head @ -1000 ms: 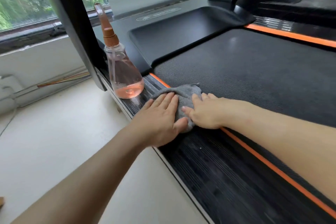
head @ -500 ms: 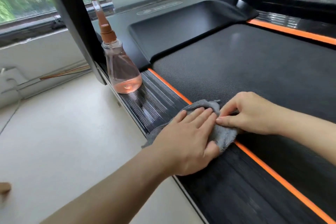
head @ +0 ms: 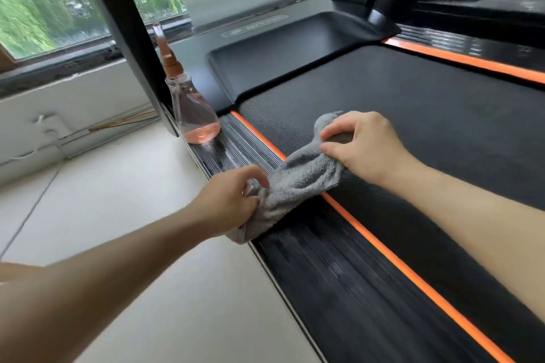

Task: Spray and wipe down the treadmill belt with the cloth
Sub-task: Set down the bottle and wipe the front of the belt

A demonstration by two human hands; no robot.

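A grey cloth (head: 298,178) is stretched across the left ribbed side rail (head: 324,262) and the orange stripe, onto the edge of the dark treadmill belt (head: 427,115). My left hand (head: 233,200) grips the cloth's near lower end over the rail. My right hand (head: 365,144) pinches its far upper end over the belt. A clear spray bottle (head: 194,115) with pink liquid and a brown nozzle stands upright on the rail, further up from the cloth.
A black upright post (head: 129,38) rises just behind the bottle. The black motor cover (head: 289,53) lies at the belt's head. A pale tiled floor (head: 118,200) runs along the left, with a window and wall cables beyond. A second treadmill shows at top right.
Both hands went from pressing flat on the bunched cloth to gripping its two ends. The cloth has been pulled out long, with my right hand moving onto the belt.
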